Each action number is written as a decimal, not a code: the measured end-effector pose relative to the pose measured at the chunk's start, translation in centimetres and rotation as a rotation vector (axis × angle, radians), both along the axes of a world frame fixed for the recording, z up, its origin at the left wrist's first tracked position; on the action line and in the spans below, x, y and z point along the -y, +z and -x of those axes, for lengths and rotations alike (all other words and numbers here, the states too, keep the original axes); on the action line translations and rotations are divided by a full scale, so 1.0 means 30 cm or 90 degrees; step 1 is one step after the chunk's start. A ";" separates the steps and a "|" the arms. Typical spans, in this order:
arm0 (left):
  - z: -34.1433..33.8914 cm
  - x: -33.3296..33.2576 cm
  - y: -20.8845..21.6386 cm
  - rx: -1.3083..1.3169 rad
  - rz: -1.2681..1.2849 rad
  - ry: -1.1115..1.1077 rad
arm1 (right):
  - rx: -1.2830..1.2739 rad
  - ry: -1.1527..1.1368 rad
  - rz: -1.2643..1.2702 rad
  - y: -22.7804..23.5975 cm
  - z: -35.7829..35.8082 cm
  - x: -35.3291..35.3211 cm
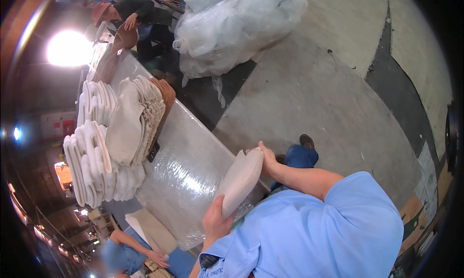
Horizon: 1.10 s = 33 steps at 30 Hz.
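Observation:
A folded piece of thick cream cloth [241, 179], felt-like and tapered, is held between my two hands above the near edge of the table. My left hand [217, 221] grips its lower left end, thumb on the upper face. Closed on the opposite end is my right hand [264, 159], its fingers partly hidden behind the cloth. Farther along the table stands a pile of similar beige cloth pieces [126, 128], with brown pieces [165, 95] along its right side. Folded white padded pieces [89, 155] are stacked to its left.
Clear plastic film covers the long table [186, 155]. A small black object [153, 151] lies beside the beige pile. At lower left a co-worker handles a cream sheet [152, 229]; another, at upper left, handles a brown piece [124, 38]. A large plastic-wrapped bundle [232, 31] rests on the floor.

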<state>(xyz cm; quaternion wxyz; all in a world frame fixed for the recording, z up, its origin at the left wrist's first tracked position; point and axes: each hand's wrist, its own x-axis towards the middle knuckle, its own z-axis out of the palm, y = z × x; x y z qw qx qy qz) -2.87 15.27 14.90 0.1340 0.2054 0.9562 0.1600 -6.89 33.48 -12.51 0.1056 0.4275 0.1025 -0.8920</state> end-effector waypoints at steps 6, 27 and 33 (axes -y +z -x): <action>0.074 0.018 -0.055 0.252 -0.071 -0.132 | 0.075 -0.033 0.075 -0.030 -0.027 -0.029; 0.523 -0.410 -0.733 0.417 0.022 -0.012 | 0.266 0.018 -0.179 -0.097 -0.015 0.121; 0.515 -0.414 -0.741 0.623 0.033 0.096 | 0.231 0.021 -0.188 -0.111 -0.003 0.058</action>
